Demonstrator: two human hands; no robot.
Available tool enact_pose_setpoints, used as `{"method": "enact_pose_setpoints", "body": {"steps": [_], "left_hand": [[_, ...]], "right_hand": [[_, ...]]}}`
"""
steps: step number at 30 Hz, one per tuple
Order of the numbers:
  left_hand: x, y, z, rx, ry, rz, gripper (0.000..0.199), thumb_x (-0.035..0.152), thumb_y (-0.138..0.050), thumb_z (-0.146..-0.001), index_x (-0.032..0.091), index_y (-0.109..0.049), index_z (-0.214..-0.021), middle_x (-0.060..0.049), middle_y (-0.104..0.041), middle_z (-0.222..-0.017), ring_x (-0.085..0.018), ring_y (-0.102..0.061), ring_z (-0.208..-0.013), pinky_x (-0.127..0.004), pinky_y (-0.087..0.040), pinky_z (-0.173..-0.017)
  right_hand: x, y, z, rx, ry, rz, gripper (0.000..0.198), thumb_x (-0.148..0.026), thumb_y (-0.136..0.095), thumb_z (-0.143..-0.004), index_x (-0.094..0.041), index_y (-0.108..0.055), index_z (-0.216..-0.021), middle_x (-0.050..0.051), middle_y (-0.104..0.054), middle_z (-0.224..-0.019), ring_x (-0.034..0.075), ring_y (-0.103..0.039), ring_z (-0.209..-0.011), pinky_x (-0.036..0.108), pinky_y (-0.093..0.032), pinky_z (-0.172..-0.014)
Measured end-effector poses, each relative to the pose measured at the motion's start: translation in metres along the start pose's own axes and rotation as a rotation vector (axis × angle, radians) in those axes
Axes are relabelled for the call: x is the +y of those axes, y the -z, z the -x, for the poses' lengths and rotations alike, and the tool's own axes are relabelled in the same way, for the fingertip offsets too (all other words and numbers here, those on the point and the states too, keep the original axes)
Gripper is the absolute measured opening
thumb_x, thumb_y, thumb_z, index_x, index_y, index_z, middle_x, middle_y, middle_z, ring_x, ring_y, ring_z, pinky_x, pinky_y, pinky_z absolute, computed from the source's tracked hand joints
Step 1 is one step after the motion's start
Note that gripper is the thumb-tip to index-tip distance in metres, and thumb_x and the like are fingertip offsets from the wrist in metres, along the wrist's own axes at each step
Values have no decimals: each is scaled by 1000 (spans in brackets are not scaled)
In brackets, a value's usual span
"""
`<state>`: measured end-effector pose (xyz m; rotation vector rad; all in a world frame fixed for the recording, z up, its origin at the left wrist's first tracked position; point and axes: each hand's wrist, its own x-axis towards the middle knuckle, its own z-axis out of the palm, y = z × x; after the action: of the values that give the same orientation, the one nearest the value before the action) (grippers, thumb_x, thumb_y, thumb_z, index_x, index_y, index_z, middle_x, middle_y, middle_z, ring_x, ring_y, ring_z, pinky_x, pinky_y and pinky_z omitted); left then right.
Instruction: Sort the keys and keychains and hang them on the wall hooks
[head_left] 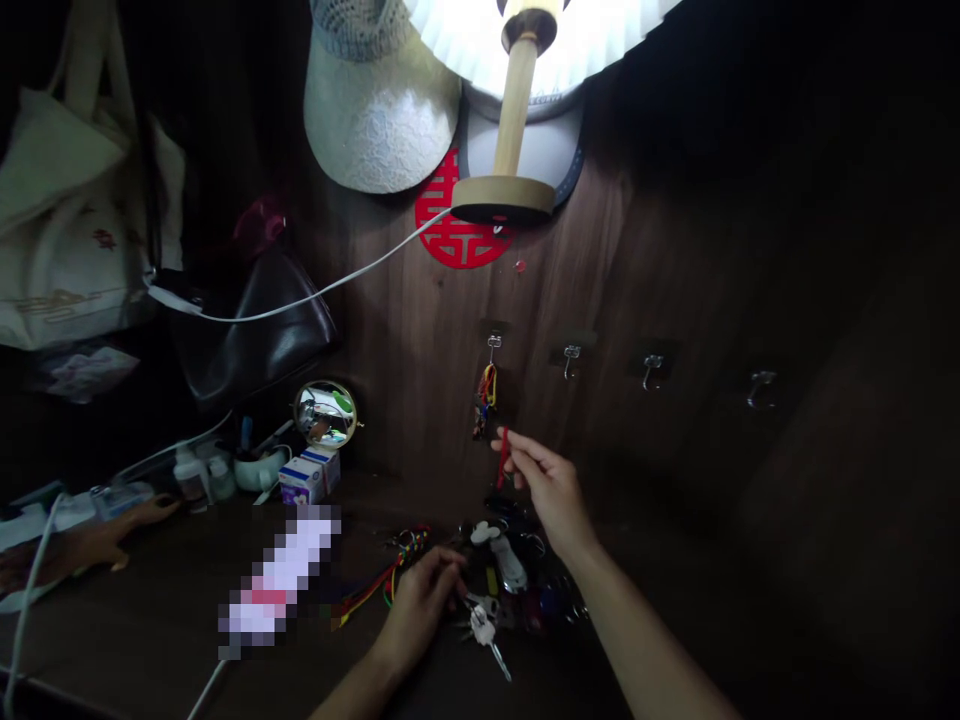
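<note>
My right hand (553, 498) is raised above the table near the wall, its fingers pinched on a red cord (503, 458) that hangs down as a narrow loop. Its lower end falls near some dark items I cannot make out. Low on the table, my left hand (424, 608) has its fingers closed at the edge of a pile of keys (484, 625); what they grip is hidden. In that pile lie a silver-grey fob (511, 566) and several key rings. Multicoloured braided cords (401, 560) lie just left of my left hand.
On the wall, a hook (494, 342) carries a colourful strap (487, 390); several bare hooks (652, 372) continue rightward. A lit lamp (517, 110) hangs above. Leftward are a round mirror (326, 413), small boxes (309, 478), a wooden figure (97, 545) and bags (67, 240).
</note>
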<state>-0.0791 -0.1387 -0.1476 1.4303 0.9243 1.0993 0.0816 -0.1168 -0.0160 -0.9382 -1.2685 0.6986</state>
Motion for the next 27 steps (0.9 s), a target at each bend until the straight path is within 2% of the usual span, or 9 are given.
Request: {"method": "enact_pose_setpoints", "body": {"steps": [5,11,15,21,27], "left_hand": [[-5,-2,4,-100,-19,-122,34,47,-45,-83,17,-59,-91,0,-59,-64,-12,-50,-56,-22,-37,-55],[-6,1,3,-96,-43,-188,33,44,-41,-85,18,-60,-90,-1,-60,-64,-13,-51,-57,-21,-35,-53],[-7,1,3,-105,-63,-183,32,42,-40,-86,18,-59,-89,-1,-60,-64,-13,-52,-58,-21,-36,-54],[-8,3,2,-128,-78,-223,28,38,-40,-87,19,-60,-90,-1,-62,-67,-15,-56,-63,-22,-38,-59],[-7,3,3,-143,-91,-268,27,35,-39,-87,20,-61,-89,-1,-62,-66,-15,-56,-62,-22,-37,-57]], "right_hand": [[-12,-5,-41,25,294,341,34,-24,-45,-79,-21,-65,-107,4,-64,-99,13,-56,-70,25,-45,-59],[-28,-24,-82,119,473,626,41,-12,-40,-79,-20,-60,-113,5,-63,-99,16,-59,-87,31,-45,-82],[-33,-33,-95,147,458,800,39,-11,-39,-80,-20,-61,-111,5,-61,-102,17,-58,-94,30,-43,-86],[-42,-43,-97,140,307,1094,30,-14,-41,-83,-24,-63,-102,3,-60,-109,19,-58,-93,28,-44,-73],[-50,-46,-90,67,339,1433,33,-9,-37,-84,-24,-57,-106,7,-63,-98,22,-56,-91,30,-40,-67]]}}
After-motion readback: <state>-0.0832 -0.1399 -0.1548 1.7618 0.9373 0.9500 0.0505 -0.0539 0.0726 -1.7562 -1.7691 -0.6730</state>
